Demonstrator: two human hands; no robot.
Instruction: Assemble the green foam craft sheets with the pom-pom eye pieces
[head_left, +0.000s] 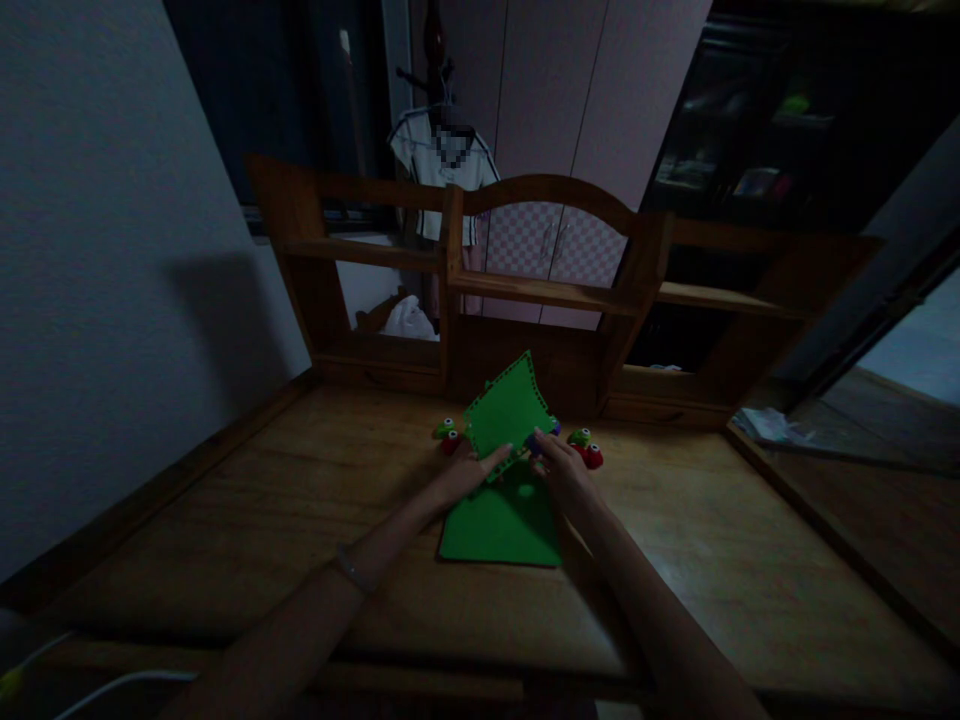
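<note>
"Desk (300, 490) fills most of the view, doesn't it?"

"Yes, with a wooden shelf unit (555, 187) along its far edge. Near the middle of the desktop lies a flat green panel (499, 535)."

"And the main piece?"

"That's the green sheet (514, 405), held tilted above the far part of the panel, with a row of dark holes or marks along its edges."

"How are the hands placed?"

"The left hand (466, 475) is closed on the sheet's near edge, thumb lying across the front. The right hand (571, 468) is at the near right corner, fingers bent inward."

"Does that one have hold of anything?"

"Its fingertips meet a small purple piece (533, 441), but the light is dim, so I can't tell whether they grip it or just touch it."

"What about those bright little things?"

"Red-and-green eyed pieces sit on the desk in two pairs, one pair (450, 442) left of the sheet, the other (589, 455) beyond the right hand."

"So which step is this?"

"Handling the sheet's edge, I'd judge: one hand steadies while the other works at the corner. The next move calls for a firm left hold and fine fingertip control on the right."
</note>
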